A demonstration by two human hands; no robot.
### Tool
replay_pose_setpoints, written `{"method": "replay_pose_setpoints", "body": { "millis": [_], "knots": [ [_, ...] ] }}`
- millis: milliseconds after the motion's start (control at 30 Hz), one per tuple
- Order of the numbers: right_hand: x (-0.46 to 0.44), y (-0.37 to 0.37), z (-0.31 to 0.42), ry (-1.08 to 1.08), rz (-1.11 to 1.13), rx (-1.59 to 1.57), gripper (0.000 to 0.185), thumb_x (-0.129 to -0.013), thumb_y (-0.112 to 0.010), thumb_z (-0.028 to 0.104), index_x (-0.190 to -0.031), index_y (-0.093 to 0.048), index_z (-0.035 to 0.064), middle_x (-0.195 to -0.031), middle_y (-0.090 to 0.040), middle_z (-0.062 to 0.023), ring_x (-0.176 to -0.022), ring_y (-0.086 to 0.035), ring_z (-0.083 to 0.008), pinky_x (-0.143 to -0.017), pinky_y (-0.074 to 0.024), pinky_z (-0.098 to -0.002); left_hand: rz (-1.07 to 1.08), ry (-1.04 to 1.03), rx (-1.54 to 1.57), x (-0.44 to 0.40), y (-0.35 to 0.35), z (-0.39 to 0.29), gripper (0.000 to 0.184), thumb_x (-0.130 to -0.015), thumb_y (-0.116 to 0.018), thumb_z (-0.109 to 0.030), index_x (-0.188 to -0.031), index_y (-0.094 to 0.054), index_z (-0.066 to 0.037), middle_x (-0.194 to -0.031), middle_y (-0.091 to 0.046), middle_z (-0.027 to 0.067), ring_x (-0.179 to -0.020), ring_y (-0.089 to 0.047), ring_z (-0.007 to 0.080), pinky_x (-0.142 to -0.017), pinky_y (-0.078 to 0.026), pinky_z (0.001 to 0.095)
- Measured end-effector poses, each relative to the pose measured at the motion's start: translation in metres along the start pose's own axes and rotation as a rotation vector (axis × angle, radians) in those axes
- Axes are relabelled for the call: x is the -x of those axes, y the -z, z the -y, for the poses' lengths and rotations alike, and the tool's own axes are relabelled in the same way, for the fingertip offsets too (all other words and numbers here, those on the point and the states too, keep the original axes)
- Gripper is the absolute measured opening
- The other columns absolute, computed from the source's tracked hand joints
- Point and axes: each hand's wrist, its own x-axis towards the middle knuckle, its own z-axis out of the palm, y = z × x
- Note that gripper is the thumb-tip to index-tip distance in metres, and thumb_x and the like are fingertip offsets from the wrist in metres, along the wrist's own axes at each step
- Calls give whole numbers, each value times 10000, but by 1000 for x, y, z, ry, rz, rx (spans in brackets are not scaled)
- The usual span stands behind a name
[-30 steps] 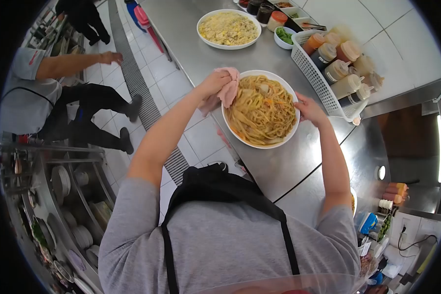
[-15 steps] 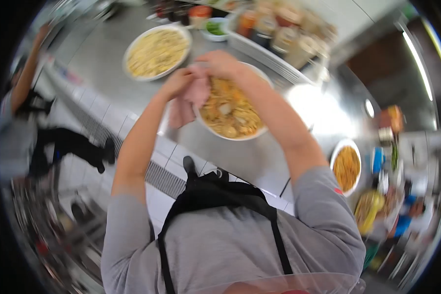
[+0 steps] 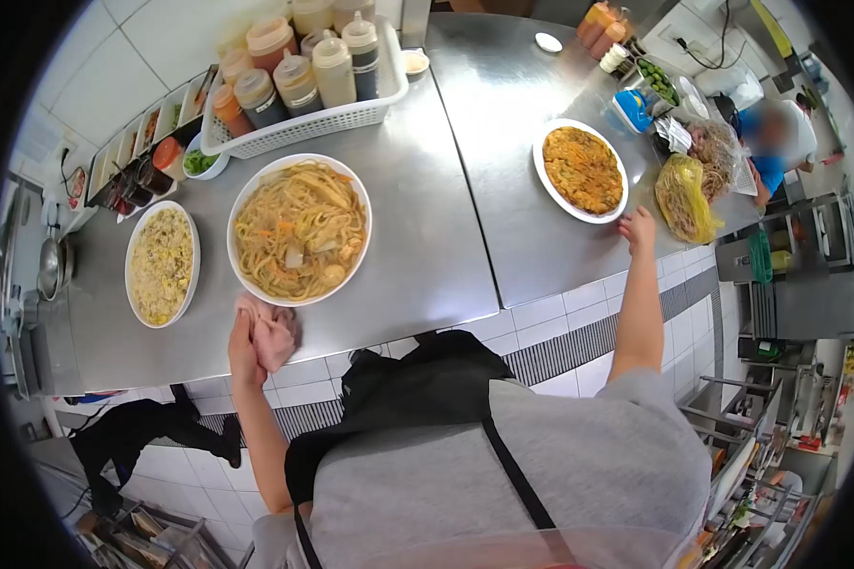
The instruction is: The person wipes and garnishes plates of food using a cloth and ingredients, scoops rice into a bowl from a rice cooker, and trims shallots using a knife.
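The right hand (image 3: pixel 638 230), loosely curled, has left the noodle plate (image 3: pixel 301 230) for the oval plate (image 3: pixel 552 186), lengthwise slanting near-right; the left hand (image 3: pixel 245 353) clutches pink cloth (image 3: pixel 274 334).

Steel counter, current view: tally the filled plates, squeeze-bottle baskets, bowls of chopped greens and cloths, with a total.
Filled plates: 3 (noodle plate, fried rice plate, orange-brown food plate)
Squeeze-bottle baskets: 1 (white plastic basket)
Bowls of chopped greens: 1 (small white bowl)
Cloths: 1 (pink cloth)
Total: 6
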Motion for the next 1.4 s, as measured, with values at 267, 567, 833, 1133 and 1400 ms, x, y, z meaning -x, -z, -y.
{"method": "replay_pose_setpoints", "body": {
  "millis": [267,567,833,1133,1400],
  "knots": [
    [-32,-12,24,-356,698,-162,456,-820,-440,26,-1258,-390,144,-838,-594,-60,-622,-577,-135,-540,-481,-291,-200,-191,-313,-19,-37,7,320,-870,-420,-275,-992,-511,7,-880,-579,95,-737,-577,164,-627,-476,272],
    [55,-68,53,-200,911,-188,423,-797,-490,11,-1195,-350,39,-771,-578,-109,-550,-569,-160,-464,-512,-290,-389,-315,-473,-59,-8,-6,275,-805,-504,-234,-814,-576,31,-635,-534,49,-523,-493,114,-458,-393,278],
    [181,-94,73,-426,1100,-497,238,-814,-485,39,-1020,-391,-33,-816,-564,-164,-630,-610,-242,-524,-543,-331,-413,-330,-159,-42,-3,-24,304,-813,-497,-269,-918,-564,8,-815,-595,77,-714,-584,175,-591,-488,307],
    [239,-105,90,-458,1223,-501,257,-864,-411,80,-1058,-277,-21,-905,-536,-234,-674,-621,-295,-500,-542,-327,-103,-108,121,50,-159,97,337,-775,-463,-66,-1105,-458,1,-980,-541,92,-922,-541,195,-801,-452,313],
    [271,-92,83,-511,1134,-617,308,-832,-458,13,-1064,-258,46,-910,-525,-194,-709,-615,-277,-531,-525,-331,-318,-441,-552,-9,-204,137,277,-709,-613,-152,-892,-582,54,-801,-622,103,-747,-583,171,-665,-446,269]
  ]
}}
